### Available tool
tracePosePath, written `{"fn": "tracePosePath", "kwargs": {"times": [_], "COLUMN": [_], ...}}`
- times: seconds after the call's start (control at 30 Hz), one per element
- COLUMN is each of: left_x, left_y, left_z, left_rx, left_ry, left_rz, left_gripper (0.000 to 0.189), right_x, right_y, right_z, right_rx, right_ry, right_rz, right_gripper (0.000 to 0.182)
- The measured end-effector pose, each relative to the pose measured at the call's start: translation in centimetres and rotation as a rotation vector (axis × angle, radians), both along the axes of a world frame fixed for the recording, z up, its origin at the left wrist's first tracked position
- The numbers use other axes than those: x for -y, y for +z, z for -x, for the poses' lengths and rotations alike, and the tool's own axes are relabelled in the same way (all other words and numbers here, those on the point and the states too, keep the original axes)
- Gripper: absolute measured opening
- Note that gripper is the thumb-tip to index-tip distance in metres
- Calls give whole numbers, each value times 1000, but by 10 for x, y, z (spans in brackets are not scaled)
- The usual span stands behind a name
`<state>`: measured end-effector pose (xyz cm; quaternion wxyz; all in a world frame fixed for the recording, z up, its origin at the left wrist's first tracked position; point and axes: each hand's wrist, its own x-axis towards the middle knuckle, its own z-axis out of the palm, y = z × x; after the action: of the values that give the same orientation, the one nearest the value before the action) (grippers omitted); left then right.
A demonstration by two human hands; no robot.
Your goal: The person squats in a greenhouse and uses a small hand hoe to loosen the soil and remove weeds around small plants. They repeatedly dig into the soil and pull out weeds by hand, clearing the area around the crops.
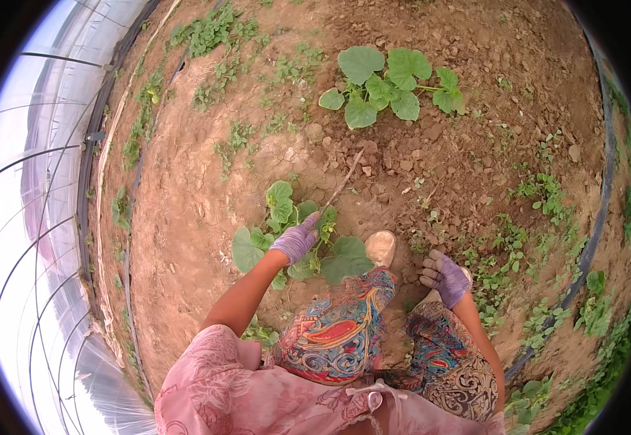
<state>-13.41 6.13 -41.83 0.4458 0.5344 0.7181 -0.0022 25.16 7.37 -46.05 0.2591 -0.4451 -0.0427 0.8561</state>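
Observation:
My left hand [297, 239], in a purple glove, is closed around one end of a thin brown stick [344, 184]. The stick slants up and right, and its far end meets loose, cloddy soil. Right below and around this hand grows a broad-leaved vine plant [346, 258], perhaps a squash or melon, with leaves partly hidden by the hand. My right hand [447, 278], gloved the same way, hangs with loosely bent fingers over my right shoe; nothing shows in it. A second, similar plant [381, 89] spreads its leaves on the soil farther ahead.
Small weeds [503, 255] grow at the right, beside a dark hose [593, 239]. Another dark line [132, 239] runs along the left, near a plastic-film greenhouse wall [32, 217] with thin hoops. My light-coloured left shoe [381, 248] stands close to the nearer plant.

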Motion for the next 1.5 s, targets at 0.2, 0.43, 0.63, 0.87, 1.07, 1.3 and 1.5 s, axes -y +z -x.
{"fn": "tracePosePath", "kwargs": {"times": [0.2, 0.43, 0.63, 0.87, 1.07, 1.3, 1.5], "left_x": [-3, -1, -27, -39, -57, -52, -57], "left_y": [35, -21, -19, -20, -25, -46, -48], "left_z": [-28, -95, -157, -101, -47, -58, -47], "left_rx": [131, 227, 663, 108, -373, -391, -423], "left_ry": [280, 305, 385, -281, -395, -488, -424], "left_rz": [89, 13, 121, -442, -221, -139, -137], "left_gripper": [47, 58, 64, 41, 45, 40, 30], "right_x": [-2, -3, -49, -81, -62, -50, -62], "right_y": [11, 9, 37, 28, 6, 1, -9], "right_z": [6, 7, 50, 86, 98, 115, 133], "right_rx": [27, 63, 161, 470, 484, 838, 786], "right_ry": [37, 78, 376, 1004, 1155, 1590, 1729], "right_rz": [-10, 40, 31, -151, -261, -814, -645], "right_gripper": [40, 50, 66, 74, 81, 82, 77]}}
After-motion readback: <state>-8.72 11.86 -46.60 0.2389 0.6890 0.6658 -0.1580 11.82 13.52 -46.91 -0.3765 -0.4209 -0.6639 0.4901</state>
